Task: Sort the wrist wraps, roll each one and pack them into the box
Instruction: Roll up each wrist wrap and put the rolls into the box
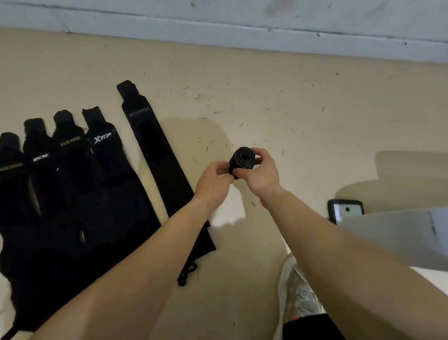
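— Holding what?
— Gripping a rolled black wrist wrap with left hand and right hand, fingers curled, close together, above the floor.
— Elsewhere?
— Flat at left: unrolled wraps. At right, possibly the box.

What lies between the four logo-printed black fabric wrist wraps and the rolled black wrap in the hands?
In the head view, one long black fabric wrist wrap lies flat, left of the rolled black wrap.
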